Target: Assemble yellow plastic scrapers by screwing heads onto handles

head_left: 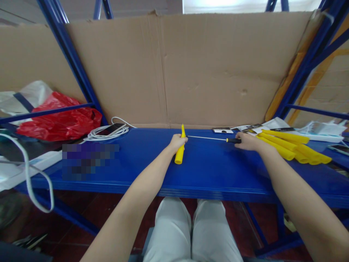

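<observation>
My left hand (pixel 178 141) is closed around a yellow tapered tube (pixel 179 155), over the middle of the blue shelf (pixel 207 171). The tube's wide hollow end faces me and its narrow tip points away. In my right hand (pixel 245 141) is a screwdriver (pixel 231 141) with a black and yellow handle, the fingers wrapped round it. Its long thin shaft runs left, and its end reaches the tube beside my left fingers; whether it enters the tube cannot be made out. Several more yellow tubes (pixel 291 147) lie piled just right of my right hand.
A cardboard sheet (pixel 212 69) stands upright behind the shelf, between blue metal posts (pixel 72 58). At left are a red plastic bag (pixel 62 118), a coiled white cable (pixel 106 134) and a white power strip (pixel 35 165). A small flat card (pixel 223 130) lies at the back.
</observation>
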{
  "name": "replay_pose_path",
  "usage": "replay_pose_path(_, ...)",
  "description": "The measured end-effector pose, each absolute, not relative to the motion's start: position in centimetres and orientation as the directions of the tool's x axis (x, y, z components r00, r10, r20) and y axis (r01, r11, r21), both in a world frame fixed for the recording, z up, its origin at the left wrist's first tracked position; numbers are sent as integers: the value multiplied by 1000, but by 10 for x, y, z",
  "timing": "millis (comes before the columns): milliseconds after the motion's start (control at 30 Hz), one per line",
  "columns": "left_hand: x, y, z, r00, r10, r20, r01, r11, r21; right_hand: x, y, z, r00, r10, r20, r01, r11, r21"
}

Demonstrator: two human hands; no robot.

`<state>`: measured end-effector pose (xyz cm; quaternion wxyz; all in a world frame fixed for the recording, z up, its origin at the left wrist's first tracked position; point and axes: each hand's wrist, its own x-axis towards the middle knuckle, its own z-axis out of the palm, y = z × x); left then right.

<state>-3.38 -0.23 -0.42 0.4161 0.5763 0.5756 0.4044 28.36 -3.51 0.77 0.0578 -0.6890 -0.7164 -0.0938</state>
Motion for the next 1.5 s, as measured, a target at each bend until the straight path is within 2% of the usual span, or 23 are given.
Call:
replay_pose_path(133, -34, -2, -5, 2, 1000, -12, 331, 11, 944, 283, -35, 8, -107, 971, 214, 991, 86, 107)
replay_pose_path(233, -33, -2, -4, 5, 1000, -15, 324, 12, 946, 280, -37, 7, -78, 967, 242, 987, 41, 157)
replay_pose_path(400, -33, -4, -3, 10, 1000, -14, 309, 11, 951, 274, -41, 10, 37, 971, 236, 991, -65, 114)
replay_pose_path(567, -33, -3, -4, 8, 1000, -23, 314, 20, 949, 274, -41, 12, -12, 978, 211, 995, -9, 99)
replay_pose_path(667, -33, -3, -4, 4, 1000, -24, 316, 22, 948, 274, -41, 12, -36, 977, 212, 991, 7, 132)
replay_pose_path(767, -33, -3, -4, 4, 1000, -19, 316, 17, 949, 273, -42, 12, -19, 978, 207, 988, -14, 154)
replay_pose_path(933, -33, -4, -3, 10, 1000, -18, 328, 14, 945, 272, -42, 10, 34, 969, 246, 993, -61, 105)
replay_pose_path(1133, -33, -3, -3, 14, 1000, -14, 350, 8, 937, 276, -37, 8, -51, 983, 179, 994, 33, 100)
replay_pose_path(1300, -33, -3, -3, 17, 1000, -17, 351, 9, 936, 278, -37, 7, -61, 951, 304, 987, 12, 163)
replay_pose_path(1400, -32, -3, -2, 17, 1000, -21, 345, 13, 939, 277, -39, 9, 13, 949, 314, 988, -59, 139)
replay_pose_path(1500, -32, -4, -2, 18, 1000, -25, 343, 17, 939, 277, -41, 11, 20, 954, 300, 990, -61, 128)
